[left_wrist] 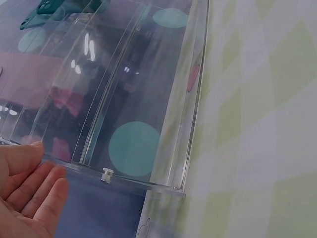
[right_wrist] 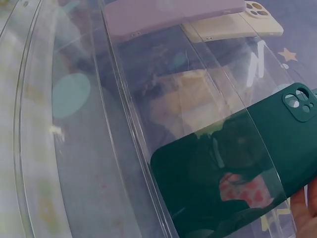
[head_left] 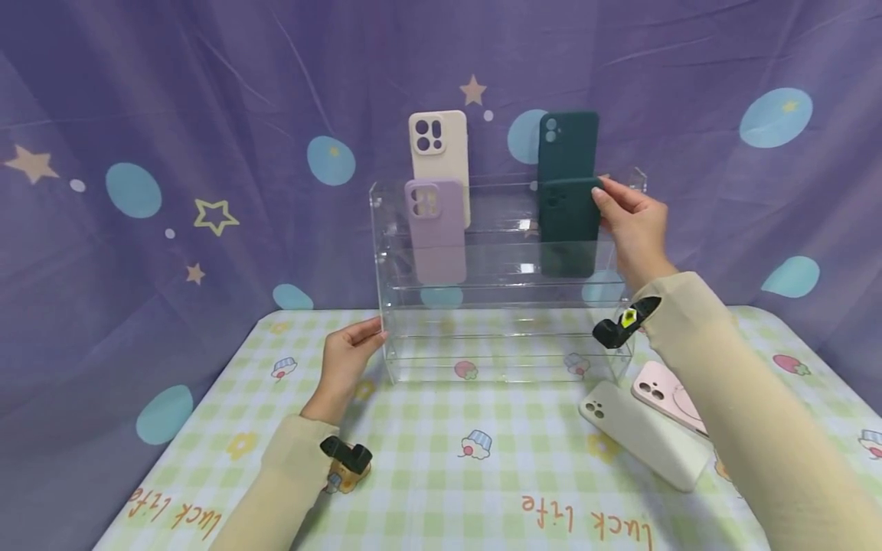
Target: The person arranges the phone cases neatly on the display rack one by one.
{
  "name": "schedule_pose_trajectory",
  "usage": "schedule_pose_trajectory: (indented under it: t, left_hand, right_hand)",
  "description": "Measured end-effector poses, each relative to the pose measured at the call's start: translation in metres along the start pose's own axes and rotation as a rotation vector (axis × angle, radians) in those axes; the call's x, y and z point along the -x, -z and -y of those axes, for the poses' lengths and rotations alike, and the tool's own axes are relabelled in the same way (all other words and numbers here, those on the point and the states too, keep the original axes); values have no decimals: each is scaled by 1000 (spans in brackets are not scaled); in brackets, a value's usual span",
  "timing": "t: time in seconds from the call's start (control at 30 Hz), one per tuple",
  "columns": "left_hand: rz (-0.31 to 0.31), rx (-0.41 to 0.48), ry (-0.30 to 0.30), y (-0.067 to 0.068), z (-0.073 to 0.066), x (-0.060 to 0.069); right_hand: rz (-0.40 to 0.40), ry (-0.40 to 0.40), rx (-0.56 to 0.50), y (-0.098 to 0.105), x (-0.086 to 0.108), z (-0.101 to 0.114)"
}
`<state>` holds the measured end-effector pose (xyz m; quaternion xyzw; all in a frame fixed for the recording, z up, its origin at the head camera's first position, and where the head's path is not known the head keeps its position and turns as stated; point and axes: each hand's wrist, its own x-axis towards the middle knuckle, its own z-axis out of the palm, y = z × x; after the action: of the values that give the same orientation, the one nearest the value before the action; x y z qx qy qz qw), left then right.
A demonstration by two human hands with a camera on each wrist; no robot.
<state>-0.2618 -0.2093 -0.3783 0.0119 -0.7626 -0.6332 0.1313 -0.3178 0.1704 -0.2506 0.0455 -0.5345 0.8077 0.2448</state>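
A clear acrylic tiered display rack (head_left: 506,314) stands upright on the table. On its second tier leans a dark green phone case (head_left: 568,229), its lower part behind a clear front lip. My right hand (head_left: 637,222) pinches that case by its upper right edge, thumb in front. Behind it, higher up, stands another dark green phone case (head_left: 568,145). To the left are a cream phone case (head_left: 451,164) on the top tier and a lilac phone case (head_left: 441,241) below it. My left hand (head_left: 347,360) is at the rack's left side panel, fingers loosely extended.
A white phone case (head_left: 648,436) and a pink phone case (head_left: 664,390) lie at the front right, the pink one partly hidden by the right sleeve. The checked tablecloth (head_left: 427,474) covers the table. A purple patterned curtain (head_left: 227,92) hangs behind the rack.
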Motion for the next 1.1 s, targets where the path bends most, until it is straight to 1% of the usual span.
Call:
schedule_pose_trajectory:
  t: [0.13,0.23,0.4,0.57,0.63,0.83,0.93,1.1]
  left_hand:
    - [0,-12,5,0,1,0]
    - [2,-21,12,1,0,0]
    - [-1,-26,26,1,0,0]
    - [-14,-18,28,1,0,0]
    - [-17,-19,31,1,0,0]
    - [-15,-19,34,0,0,0]
    - [-18,-15,37,0,0,0]
    - [-16,-13,35,1,-1,1]
  right_hand:
    - [-19,18,113,3,2,2]
    - [-48,35,215,3,3,2]
    - [-76,26,325,4,3,4]
    - [-65,-12,440,6,4,8]
    - [-57,-18,466,7,5,8]
    - [-37,5,576,13,11,8]
    - [-36,7,574,15,16,8]
    - [-25,4,444,24,25,11]
